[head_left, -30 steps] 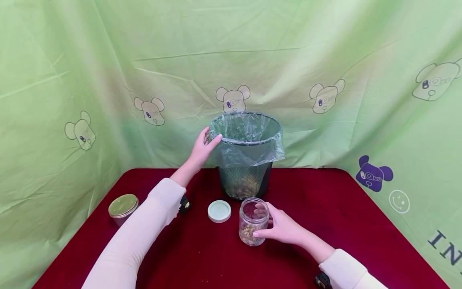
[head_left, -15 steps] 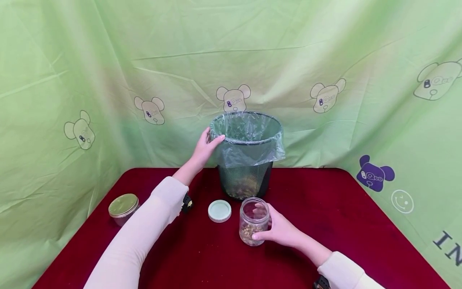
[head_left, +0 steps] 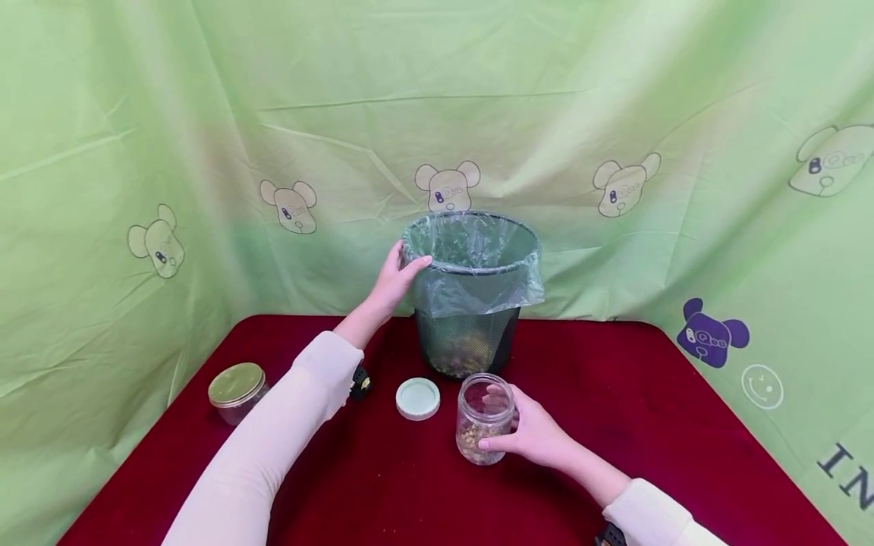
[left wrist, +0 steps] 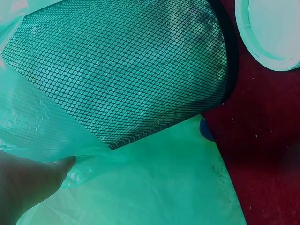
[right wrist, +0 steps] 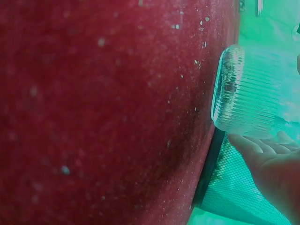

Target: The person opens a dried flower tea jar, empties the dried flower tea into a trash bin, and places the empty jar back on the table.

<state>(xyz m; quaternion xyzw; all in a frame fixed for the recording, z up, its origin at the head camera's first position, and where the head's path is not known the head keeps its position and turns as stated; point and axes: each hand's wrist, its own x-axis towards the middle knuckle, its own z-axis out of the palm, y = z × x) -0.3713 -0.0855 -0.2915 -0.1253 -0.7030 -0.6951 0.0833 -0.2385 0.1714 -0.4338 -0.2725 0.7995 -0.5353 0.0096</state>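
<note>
A black mesh wastebasket (head_left: 501, 334) lined with a clear plastic bag (head_left: 471, 294) stands at the back of the table. My left hand (head_left: 394, 282) holds its left rim, thumb over the bag's edge. In the left wrist view, the thumb lies against the bag, beside the mesh wall. In front of the wastebasket, my right hand (head_left: 538, 434) grips an upright, lidless glass jar (head_left: 471, 425) from the right. Small light-brown pieces lie in the jar's bottom. The right wrist view shows the jar's ribbed side (right wrist: 253, 89) with fingers close against it.
A pale green lid (head_left: 418, 399) lies left of the jar. Farther left stands a second jar with a gold lid (head_left: 236, 383), partly behind the left sleeve. Small crumbs dot the red tablecloth (right wrist: 93, 117). A green printed curtain (head_left: 328, 114) surrounds the table.
The left thumb has slid slightly to the right along the wastebasket's rim. The right hand keeps its hold on the jar. The whole head view has shifted a little.
</note>
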